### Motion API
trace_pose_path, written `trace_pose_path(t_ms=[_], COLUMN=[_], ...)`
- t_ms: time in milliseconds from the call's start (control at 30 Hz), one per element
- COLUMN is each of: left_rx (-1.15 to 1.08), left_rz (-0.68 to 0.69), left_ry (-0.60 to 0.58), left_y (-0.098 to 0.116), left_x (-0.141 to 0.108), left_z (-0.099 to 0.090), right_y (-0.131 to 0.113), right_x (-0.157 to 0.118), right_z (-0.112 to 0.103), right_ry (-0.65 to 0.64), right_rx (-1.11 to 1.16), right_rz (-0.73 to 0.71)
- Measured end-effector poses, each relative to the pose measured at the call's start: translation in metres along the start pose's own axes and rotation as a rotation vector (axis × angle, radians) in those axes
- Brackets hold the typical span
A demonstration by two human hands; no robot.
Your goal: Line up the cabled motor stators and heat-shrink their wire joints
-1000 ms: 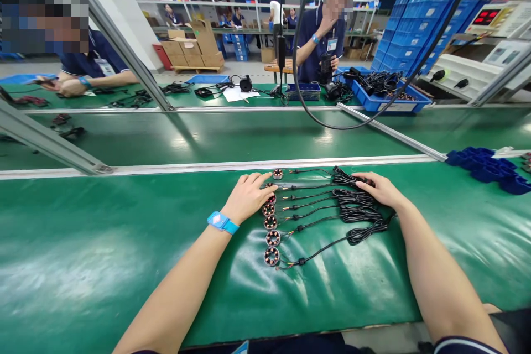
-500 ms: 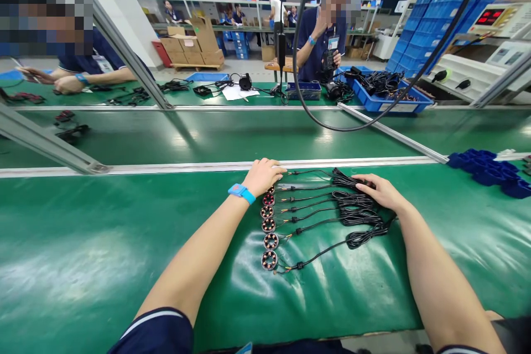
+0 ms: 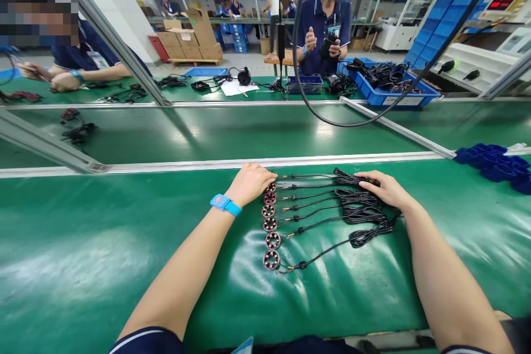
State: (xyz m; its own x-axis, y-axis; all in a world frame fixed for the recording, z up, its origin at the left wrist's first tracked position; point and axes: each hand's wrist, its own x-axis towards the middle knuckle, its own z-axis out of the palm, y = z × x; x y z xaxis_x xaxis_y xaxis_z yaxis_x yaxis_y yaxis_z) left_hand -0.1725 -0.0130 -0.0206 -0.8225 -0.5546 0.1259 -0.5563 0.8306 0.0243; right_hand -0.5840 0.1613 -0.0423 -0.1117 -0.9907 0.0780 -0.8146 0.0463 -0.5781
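A column of small ring-shaped motor stators (image 3: 270,224) with copper windings lies on the green mat. From each one, thin coloured wires lead right to a black cable (image 3: 323,243), and the cables end in coiled bundles (image 3: 359,199). At the far end of the column, my left hand (image 3: 252,183) has its fingers bent together on the topmost stator, which they largely cover. My right hand (image 3: 385,189) is curled over the farthest cable bundle (image 3: 346,177), thumb and fingers around its right end.
Blue moulded parts (image 3: 493,163) lie at the right. A metal rail (image 3: 207,165) runs behind the stators. A black cable loop (image 3: 332,121) hangs ahead. Across the bench, a co-worker (image 3: 319,33) holds a black part near a blue bin (image 3: 398,99); another person (image 3: 95,58) works at left.
My left hand has shifted slightly left at the top stator. My right hand stays at the farthest bundle. The co-worker opposite has lowered a raised hand.
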Motion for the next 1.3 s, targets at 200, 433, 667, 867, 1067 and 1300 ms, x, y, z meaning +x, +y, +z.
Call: trace_pose_path(t_ms=[200, 433, 667, 867, 1067, 1300], left_rx=[-0.019, -0.062, -0.109, -0.188, -0.234, -0.306], left_rz=[-0.027, -0.046, -0.063, -0.023, -0.016, 0.001], left_ry=[0.015, 0.015, 0.01, -0.037, -0.047, -0.023], left_y=[0.006, 0.009, 0.01, 0.009, 0.003, 0.001], left_x=[-0.013, -0.017, -0.018, -0.022, -0.021, -0.019], left_z=[-0.001, -0.002, -0.003, -0.01, -0.008, -0.003], right_y=[-0.003, 0.0, -0.016, -0.029, -0.024, -0.03], right_x=[-0.001, -0.002, 0.002, -0.001, -0.004, -0.039], right_z=[-0.002, -0.003, 0.009, 0.03, 0.036, 0.03], right_ry=[-0.014, -0.032, 0.003, 0.091, 0.117, 0.086], right_rx=[-0.022, -0.05, -0.161, -0.383, -0.351, -0.386], right_rz=[0.004, 0.01, 0.081, 0.125, -0.095, -0.084])
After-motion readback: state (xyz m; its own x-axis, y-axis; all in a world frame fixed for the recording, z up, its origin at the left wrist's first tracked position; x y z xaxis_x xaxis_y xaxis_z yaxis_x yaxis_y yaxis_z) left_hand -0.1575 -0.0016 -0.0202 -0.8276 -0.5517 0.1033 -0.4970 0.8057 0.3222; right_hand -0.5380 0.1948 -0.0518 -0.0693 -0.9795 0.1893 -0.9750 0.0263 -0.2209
